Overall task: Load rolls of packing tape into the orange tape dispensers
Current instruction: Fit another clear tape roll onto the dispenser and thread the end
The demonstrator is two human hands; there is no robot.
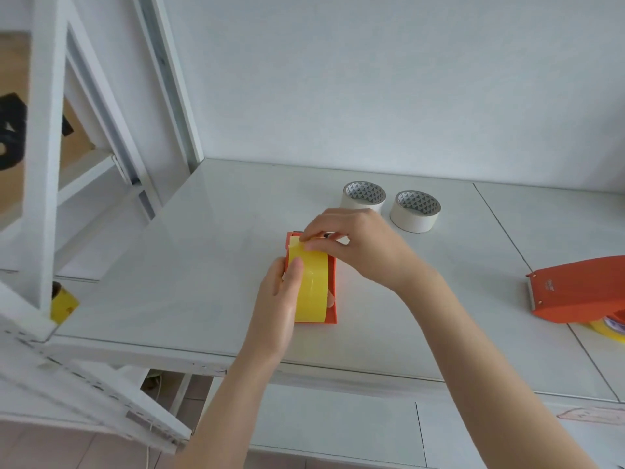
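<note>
At the centre of the frame an orange tape dispenser (pixel 333 289) sits on the white desk (pixel 209 252) with a yellow tape roll (pixel 311 286) inside it. The left hand (pixel 279 306) has a closed grip on the dispenser's side, thumb resting on the roll. The right hand (pixel 351 242) pinches the tape's loose end at the dispenser's far edge. Two white rolls (pixel 415 211) stand behind; a second orange dispenser (pixel 578 294) lies at right.

packing room: white shelving (pixel 47 164), tape rolls (pixel 415 211).
</note>
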